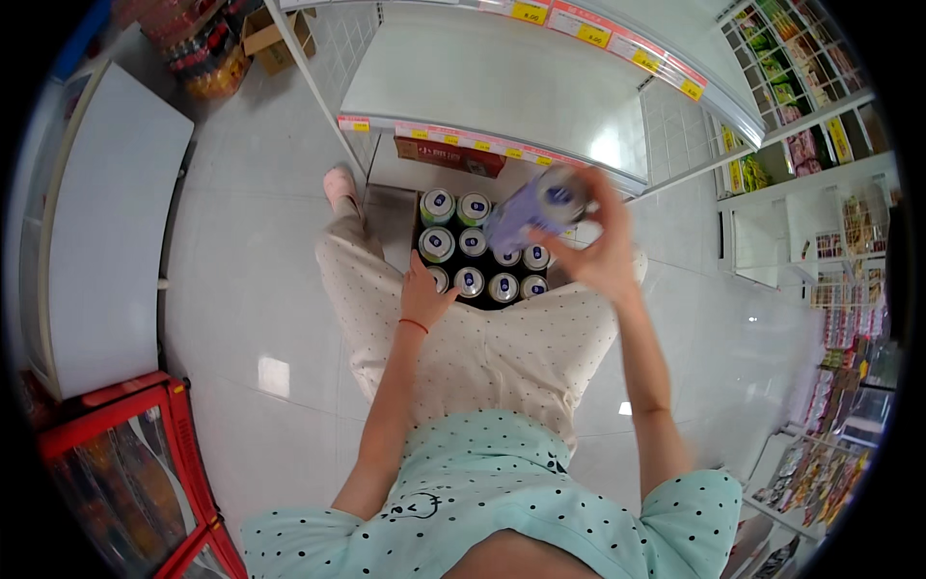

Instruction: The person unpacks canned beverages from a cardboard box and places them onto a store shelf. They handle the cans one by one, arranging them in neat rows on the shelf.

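Between my knees sits a dark box [417,224] of upright drink cans, their silver tops and blue tabs facing up. My left hand [427,289] rests at the box's left side, its fingers spread beside a can [436,244] and partly covering another. In my right hand [597,246] a purple drink can [532,210] is gripped, tilted and slightly blurred, above the right part of the box. It hides some of the cans beneath it.
Ahead is a white shelf [492,87] with price tags along its edge; a red carton [452,155] lies under it. At left stand a white freezer [108,231] and a red-framed drinks cooler [123,463]. Stocked shelves [810,478] line the right.
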### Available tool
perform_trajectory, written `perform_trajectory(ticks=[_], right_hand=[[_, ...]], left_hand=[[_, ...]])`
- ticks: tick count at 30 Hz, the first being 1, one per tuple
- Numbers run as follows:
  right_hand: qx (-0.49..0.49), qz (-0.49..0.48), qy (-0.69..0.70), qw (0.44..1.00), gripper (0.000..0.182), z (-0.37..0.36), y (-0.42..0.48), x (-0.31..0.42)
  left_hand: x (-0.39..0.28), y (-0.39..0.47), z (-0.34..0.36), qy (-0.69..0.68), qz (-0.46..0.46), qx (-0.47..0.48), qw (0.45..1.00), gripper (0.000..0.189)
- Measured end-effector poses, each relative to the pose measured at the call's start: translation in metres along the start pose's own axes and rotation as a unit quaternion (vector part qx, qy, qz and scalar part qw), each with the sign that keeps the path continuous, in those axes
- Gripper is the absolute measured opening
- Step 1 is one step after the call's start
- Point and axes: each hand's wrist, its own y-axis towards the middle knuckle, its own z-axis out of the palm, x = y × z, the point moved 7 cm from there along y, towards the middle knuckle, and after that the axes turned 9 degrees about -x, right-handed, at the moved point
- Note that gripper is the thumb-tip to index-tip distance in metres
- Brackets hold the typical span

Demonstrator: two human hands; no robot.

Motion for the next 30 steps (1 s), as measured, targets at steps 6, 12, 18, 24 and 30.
perform_trajectory(ticks=[6, 12, 18, 24, 30], right_hand=[[0.058, 0.023, 0.011, 0.998, 0.06, 0.074, -0.052, -0.069], [0.083, 0.002, -0.028, 0.996, 0.061, 0.092, -0.054, -0.082], [0.096, 0.006, -0.044, 0.994, 0.06, 0.097, -0.055, -0.09], [0.078, -0.027, -0.059, 0.995, 0.061, 0.096, -0.053, -0.099], [0.159, 0.03, -0.152, 0.975, 0.062, 0.095, -0.033, -0.084]], left_hand=[[0.01, -0.006, 0.007, 0.056, -0.037, 0.035, 0.997, 0.111], [0.012, -0.009, 0.0, 0.038, -0.042, 0.031, 0.998, 0.108], [0.014, -0.007, -0.002, -0.003, -0.048, 0.022, 0.999, 0.104], [-0.019, -0.002, -0.018, 0.022, 0.07, -0.086, 0.994, 0.099], [-0.086, 0.028, -0.023, -0.084, 0.201, -0.13, 0.967, 0.089]])
